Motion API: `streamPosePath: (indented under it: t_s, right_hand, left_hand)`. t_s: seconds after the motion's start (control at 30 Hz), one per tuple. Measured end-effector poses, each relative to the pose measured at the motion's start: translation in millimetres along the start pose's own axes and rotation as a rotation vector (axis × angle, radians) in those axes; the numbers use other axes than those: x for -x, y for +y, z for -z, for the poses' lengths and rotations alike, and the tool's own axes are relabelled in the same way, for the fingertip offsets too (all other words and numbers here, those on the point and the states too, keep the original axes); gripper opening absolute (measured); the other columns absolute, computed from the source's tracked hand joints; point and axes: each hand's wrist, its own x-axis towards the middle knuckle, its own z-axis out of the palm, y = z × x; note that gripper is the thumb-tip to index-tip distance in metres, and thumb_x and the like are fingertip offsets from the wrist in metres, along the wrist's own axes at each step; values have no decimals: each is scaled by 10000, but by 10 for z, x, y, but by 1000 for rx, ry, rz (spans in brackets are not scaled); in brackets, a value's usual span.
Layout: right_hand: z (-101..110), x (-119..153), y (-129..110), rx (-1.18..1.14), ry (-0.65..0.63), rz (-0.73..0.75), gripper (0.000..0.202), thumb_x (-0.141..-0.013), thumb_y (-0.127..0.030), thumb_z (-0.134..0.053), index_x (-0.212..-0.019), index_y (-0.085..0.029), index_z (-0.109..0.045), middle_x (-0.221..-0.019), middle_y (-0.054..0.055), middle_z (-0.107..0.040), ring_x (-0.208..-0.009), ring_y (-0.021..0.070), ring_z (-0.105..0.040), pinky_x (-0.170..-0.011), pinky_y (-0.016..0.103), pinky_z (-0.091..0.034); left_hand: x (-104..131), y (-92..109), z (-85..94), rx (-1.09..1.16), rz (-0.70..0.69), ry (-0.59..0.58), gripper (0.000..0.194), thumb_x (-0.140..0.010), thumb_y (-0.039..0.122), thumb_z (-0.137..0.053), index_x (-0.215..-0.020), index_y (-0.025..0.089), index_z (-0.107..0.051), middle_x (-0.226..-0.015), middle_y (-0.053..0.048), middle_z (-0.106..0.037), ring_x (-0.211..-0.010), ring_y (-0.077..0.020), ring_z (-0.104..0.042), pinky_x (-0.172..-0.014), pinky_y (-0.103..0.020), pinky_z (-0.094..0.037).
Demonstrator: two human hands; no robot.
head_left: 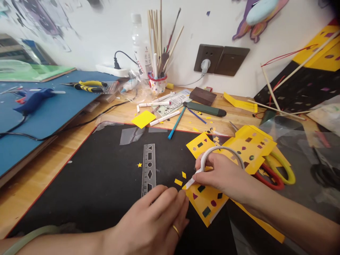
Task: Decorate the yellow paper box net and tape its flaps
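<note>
My right hand is closed around a roll of white tape, thumb and fingers pinching its near side. A short strip runs from the roll down onto the left corner of a yellow paper piece with dark shapes cut or stuck on it. My left hand lies at that corner with its fingers curled together; what is under the fingertips is hidden. A clear stencil ruler lies partly behind my left hand. Small yellow scraps and a yellow star rest on the black sheet.
Scissors with red and yellow handles lie at the right, partly under patterned yellow paper. Behind are markers, a green craft knife and a cup of sticks. Pliers and a glue gun lie left.
</note>
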Motion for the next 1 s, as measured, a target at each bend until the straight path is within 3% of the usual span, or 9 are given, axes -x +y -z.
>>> streamPosePath:
  t_s: [0.07, 0.17, 0.3, 0.4, 0.63, 1.0]
  right_hand:
    - [1, 1, -3, 3, 4, 16, 107, -635, -194, -565, -730, -195, -515, -681, -17, -572, -673, 151, -566, -569, 244, -395]
    - [-8, -3, -5, 6, 9, 50, 101, -629, -180, -569, -715, -187, -517, -682, -15, -570, -659, 144, -559, -563, 238, -396]
    - [6, -10, -7, 47, 39, 99, 92, -642, -190, -566, -730, -191, -540, -705, -3, -598, -664, 151, -571, -564, 244, -411]
    - [65, 10, -23, 176, 102, 202, 20, -686, -215, -547, -684, -202, -563, -701, 1, -620, -676, 164, -583, -590, 263, -422]
    - [177, 25, -53, 392, 172, 312, 108, -705, -230, -566, -607, -225, -612, -606, -25, -627, -600, 151, -580, -530, 254, -392]
    - [240, -78, 62, 510, 196, 381, 139, -746, -210, -540, -639, -206, -628, -634, -11, -636, -629, 157, -582, -554, 254, -390]
  left_hand:
    - [-8, -51, 1, -8, -22, -29, 225, -881, 158, -430, -1011, 84, -598, -1058, -83, -613, -865, -200, -496, -723, -314, -426]
    - [-4, -97, -23, -28, -130, -168, 280, -883, 144, -370, -1064, 82, -575, -1199, -106, -536, -949, -216, -480, -758, -322, -425]
    - [5, -104, -52, -68, -210, -243, 357, -876, 154, -338, -1161, 27, -511, -1237, -146, -499, -1059, -243, -426, -799, -314, -419]
    - [12, -100, -51, -55, -215, -287, 402, -866, 168, -349, -1223, 11, -449, -1273, -154, -464, -1023, -230, -452, -802, -293, -425]
    - [21, -107, -44, -24, -195, -297, 389, -863, 144, -339, -1211, 14, -458, -1274, -159, -463, -929, -218, -496, -803, -275, -445]
    - [30, -119, -69, 16, -175, -286, 390, -832, 84, -339, -1195, 13, -461, -1264, -157, -473, -897, -211, -495, -755, -269, -477]
